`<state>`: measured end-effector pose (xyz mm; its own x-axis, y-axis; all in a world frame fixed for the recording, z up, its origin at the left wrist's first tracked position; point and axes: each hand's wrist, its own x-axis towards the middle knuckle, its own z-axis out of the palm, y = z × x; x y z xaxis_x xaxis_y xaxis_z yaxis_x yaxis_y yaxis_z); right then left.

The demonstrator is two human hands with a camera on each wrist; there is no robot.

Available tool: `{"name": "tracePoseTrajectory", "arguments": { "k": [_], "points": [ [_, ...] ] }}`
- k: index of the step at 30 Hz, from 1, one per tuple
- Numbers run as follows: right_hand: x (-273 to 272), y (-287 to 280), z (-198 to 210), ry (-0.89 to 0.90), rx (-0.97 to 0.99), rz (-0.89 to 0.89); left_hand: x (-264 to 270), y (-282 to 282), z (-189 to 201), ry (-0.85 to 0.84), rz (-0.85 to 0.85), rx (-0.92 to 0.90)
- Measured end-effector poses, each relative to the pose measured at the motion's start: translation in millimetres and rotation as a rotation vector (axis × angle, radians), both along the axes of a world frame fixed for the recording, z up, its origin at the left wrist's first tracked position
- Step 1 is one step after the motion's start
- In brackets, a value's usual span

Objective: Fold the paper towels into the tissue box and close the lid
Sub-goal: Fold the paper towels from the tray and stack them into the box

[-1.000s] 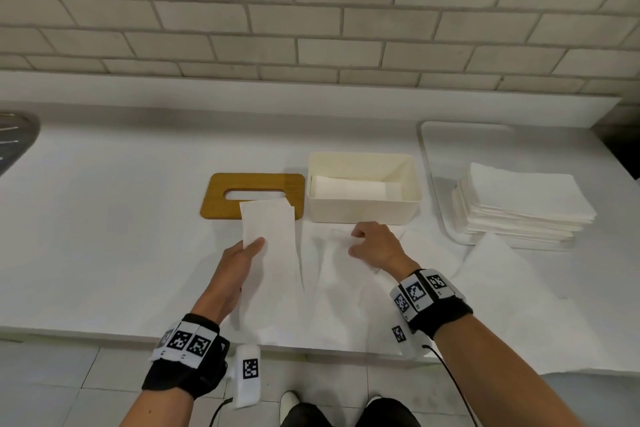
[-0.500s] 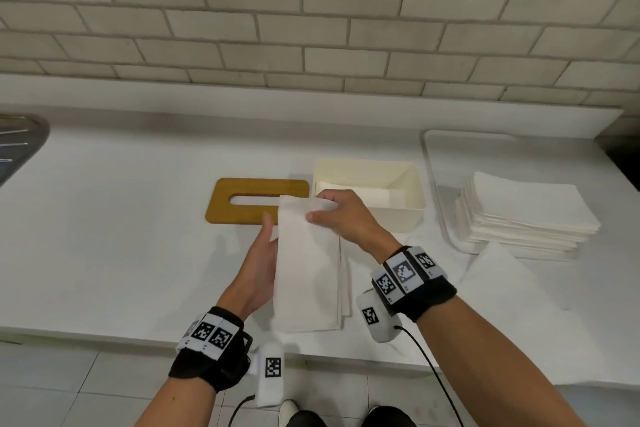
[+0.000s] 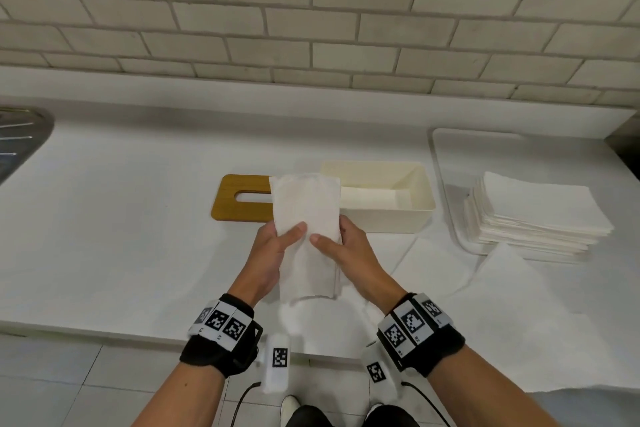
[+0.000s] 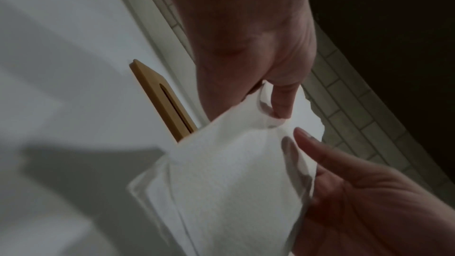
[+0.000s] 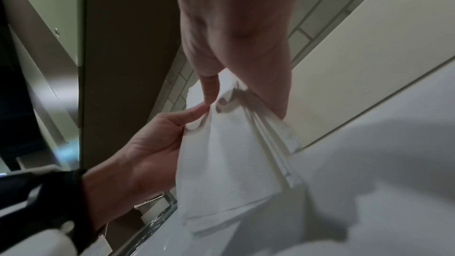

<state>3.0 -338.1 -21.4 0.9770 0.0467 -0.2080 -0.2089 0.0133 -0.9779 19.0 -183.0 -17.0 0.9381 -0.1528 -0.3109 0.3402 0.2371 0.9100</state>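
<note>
A folded white paper towel (image 3: 306, 215) hangs upright above the counter's front, lifted off the surface. My left hand (image 3: 277, 246) pinches its left side, thumb on the front. On the other side my right hand (image 3: 341, 246) pinches it the same way. The wrist views show the folded paper towel (image 4: 236, 172) (image 5: 234, 163) gripped between thumbs and fingers. Behind it stands the cream tissue box (image 3: 384, 215), lid off, with a folded towel (image 3: 367, 199) lying inside. Its wooden lid (image 3: 239, 199) with a slot lies flat to the box's left.
A stack of paper towels (image 3: 536, 215) sits on a white tray (image 3: 446, 163) at the right. Loose unfolded sheets (image 3: 512, 315) lie on the counter at the front right. A sink edge (image 3: 20, 135) shows at the far left. The brick wall runs along the back.
The towel went from lying half folded on the counter to a narrow strip, and both hands have lifted it upright off the surface. The camera view tilted down slightly.
</note>
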Motion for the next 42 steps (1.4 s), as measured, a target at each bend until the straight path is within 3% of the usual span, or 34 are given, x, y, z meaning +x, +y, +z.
{"name": "tracePoseTrajectory", "arguments": {
  "k": [9,15,26,31,33,35,38,40,42],
  "points": [
    [-5.9,-2.8,-0.7,-0.109,0.111,-0.032,-8.9,-3.8,2.1,-0.241,0.029,0.152],
    [-11.7,3.6,-15.5,-0.127,0.012,-0.006,-17.4,-2.0,-14.0,-0.217,0.077,0.188],
    [-18.1,14.3,-16.4,-0.146,0.076,-0.061,-25.9,-7.9,-15.4,-0.228,0.115,0.119],
    [-18.3,9.8,-13.3,-0.133,-0.011,-0.039,-23.5,-6.4,-6.1,-0.214,0.157,0.183],
    [-19.3,0.4,-13.6,-0.094,-0.038,-0.032,-18.5,1.6,1.6,-0.165,0.221,0.081],
    [-21.4,-8.4,-14.0,-0.016,0.022,-0.046,-13.8,9.4,4.9,-0.078,0.276,-0.139],
    [-25.4,-12.1,-11.6,0.085,0.326,-0.071,-15.2,11.0,0.8,0.002,0.217,-0.407],
    [-27.2,-9.2,-10.2,0.110,0.478,-0.075,-19.2,6.8,-6.3,0.051,0.159,-0.476],
    [-27.3,-8.4,-10.8,0.128,0.454,-0.098,-22.3,5.0,-12.5,0.060,0.130,-0.519]
  ]
}}
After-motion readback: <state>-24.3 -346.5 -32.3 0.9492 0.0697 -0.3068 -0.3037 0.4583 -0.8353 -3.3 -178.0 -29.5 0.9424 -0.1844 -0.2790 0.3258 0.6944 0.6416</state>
